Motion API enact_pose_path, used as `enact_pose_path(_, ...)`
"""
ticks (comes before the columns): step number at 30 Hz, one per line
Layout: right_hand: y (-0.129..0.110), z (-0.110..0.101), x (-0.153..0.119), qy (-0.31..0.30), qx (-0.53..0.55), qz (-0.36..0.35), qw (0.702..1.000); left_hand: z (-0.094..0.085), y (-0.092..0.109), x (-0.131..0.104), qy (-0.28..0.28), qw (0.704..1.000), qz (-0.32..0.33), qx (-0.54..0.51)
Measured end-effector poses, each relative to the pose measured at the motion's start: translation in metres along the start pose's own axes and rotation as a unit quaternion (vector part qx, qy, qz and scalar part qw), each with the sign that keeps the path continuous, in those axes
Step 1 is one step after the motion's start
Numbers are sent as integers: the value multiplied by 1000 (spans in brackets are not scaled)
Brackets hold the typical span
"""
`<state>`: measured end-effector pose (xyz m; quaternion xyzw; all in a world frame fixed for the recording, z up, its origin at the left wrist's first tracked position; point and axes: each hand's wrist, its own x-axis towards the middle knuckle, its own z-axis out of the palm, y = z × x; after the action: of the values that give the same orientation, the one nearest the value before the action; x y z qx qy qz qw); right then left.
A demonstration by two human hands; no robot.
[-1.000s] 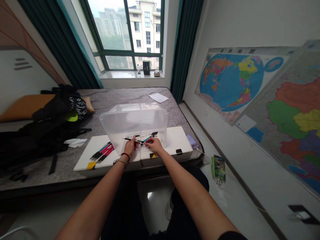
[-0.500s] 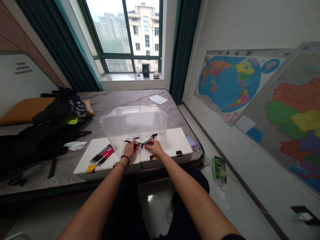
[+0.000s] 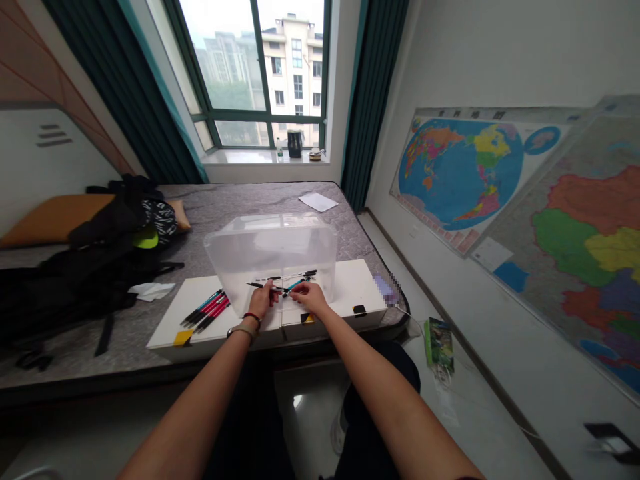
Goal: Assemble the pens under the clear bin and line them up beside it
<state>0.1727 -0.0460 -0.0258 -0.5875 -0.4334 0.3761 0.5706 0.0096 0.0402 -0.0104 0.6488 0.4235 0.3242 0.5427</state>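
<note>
My left hand (image 3: 262, 301) is closed round a slim black pen (image 3: 253, 285), which points left and lies nearly level. Close beside it, my right hand (image 3: 310, 295) pinches with thumb and fingertips near the pen's right end; what sits between those fingertips is too small to make out. Several pens, one of them a blue pen (image 3: 299, 283), lie just beyond the hands at the mouth of a clear plastic bin (image 3: 235, 250) tipped on its side. To the left, a row of red, blue and black pens (image 3: 206, 311) rests on a white box (image 3: 175, 313).
A second white box (image 3: 353, 287) extends right, marked with black tape. Both boxes stand on a grey mattress (image 3: 200, 207). Dark clothing and a bag (image 3: 100, 273) lie left, with a crumpled tissue (image 3: 151, 291). A paper sheet (image 3: 319, 201) lies behind the bin.
The view has shifted slightly. Both hands stay close together at the pen, with hardly any movement.
</note>
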Motion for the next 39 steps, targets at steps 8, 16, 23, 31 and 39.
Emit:
enact_pose_path(8, -6, 1, -3, 1, 13, 2, 1000, 1, 1, -1, -10, 1000, 2, 11)
enact_pose_path(16, -7, 2, -2, -4, 26, 22, 999, 2, 7, -4, -10, 1000, -4, 6)
enact_pose_path(23, -8, 3, -2, -7, 22, 32, 999, 2, 5, -2, -20, 1000, -1, 18)
enact_pose_path(31, -2, 3, -1, -20, 26, 19, 999, 3, -1, -1, -15, 999, 15, 37)
enact_pose_path(39, 0, 3, 0, -21, 14, 27, 999, 3, -1, -1, -15, 1000, 12, 25)
